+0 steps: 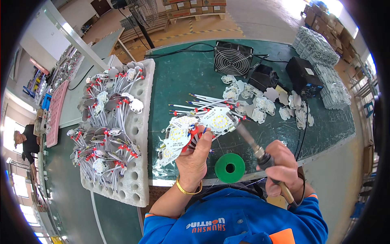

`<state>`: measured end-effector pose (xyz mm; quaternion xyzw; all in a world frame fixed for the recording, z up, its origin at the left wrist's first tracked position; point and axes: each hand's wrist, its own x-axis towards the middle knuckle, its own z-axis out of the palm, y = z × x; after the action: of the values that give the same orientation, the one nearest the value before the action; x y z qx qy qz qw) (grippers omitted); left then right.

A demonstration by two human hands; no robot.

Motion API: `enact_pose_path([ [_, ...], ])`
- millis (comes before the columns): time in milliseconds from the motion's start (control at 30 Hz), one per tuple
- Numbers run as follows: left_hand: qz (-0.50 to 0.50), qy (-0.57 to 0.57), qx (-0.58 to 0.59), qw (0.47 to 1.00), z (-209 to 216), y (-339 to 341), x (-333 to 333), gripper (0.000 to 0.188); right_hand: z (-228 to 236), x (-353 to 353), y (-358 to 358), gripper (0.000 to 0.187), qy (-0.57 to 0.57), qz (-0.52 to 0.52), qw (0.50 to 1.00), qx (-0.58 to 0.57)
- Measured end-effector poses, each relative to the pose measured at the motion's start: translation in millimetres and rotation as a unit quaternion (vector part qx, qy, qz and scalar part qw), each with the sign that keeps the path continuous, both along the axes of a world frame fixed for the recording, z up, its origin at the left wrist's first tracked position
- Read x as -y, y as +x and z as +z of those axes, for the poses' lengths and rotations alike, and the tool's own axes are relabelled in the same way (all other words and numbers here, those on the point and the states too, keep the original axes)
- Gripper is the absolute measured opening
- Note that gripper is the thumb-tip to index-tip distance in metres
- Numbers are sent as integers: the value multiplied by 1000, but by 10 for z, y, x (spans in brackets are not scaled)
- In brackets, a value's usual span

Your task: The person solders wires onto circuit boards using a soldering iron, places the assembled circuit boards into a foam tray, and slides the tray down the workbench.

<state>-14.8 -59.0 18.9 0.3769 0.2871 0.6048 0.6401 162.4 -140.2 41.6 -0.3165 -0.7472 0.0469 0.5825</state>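
My left hand is closed round a bunch of white LED boards with red and white wires attached. One more LED board, with a cluster of yellow LEDs, sticks out to the right of the thumb. My right hand grips a soldering iron, its blurred metal barrel slanting up and left to the right edge of that board. Just below the boards lies a green spool. White wires with red ends fan out on the bench behind my left hand.
A white foam tray at left carries many wired boards. Loose boards lie at the back right, near a square fan, a black box and a black soldering station. Stacked boards line the green bench's right edge.
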Motion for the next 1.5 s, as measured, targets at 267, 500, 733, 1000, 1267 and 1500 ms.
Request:
enact_pose_path([
  [267,10,13,-4,1000,43,25,46,22,44,7,-34,27,-48,45,996,52],
  [500,28,18,-25,999,49,20,85,24,29,-1,-61,29,-55,64,996,32],
  [733,44,36,-34,998,39,32,115,24,17,1,-64,31,-57,65,996,27],
  [1000,43,1,-33,999,65,32,91,22,-50,-45,-139,23,19,-28,996,82],
  [1267,6,-28,-18,999,14,58,-8,19,-94,-84,-134,24,25,-48,995,84],
  [1500,1,-64,-31,997,88,118,-44,5,94,-103,-1,20,15,-19,998,50],
])
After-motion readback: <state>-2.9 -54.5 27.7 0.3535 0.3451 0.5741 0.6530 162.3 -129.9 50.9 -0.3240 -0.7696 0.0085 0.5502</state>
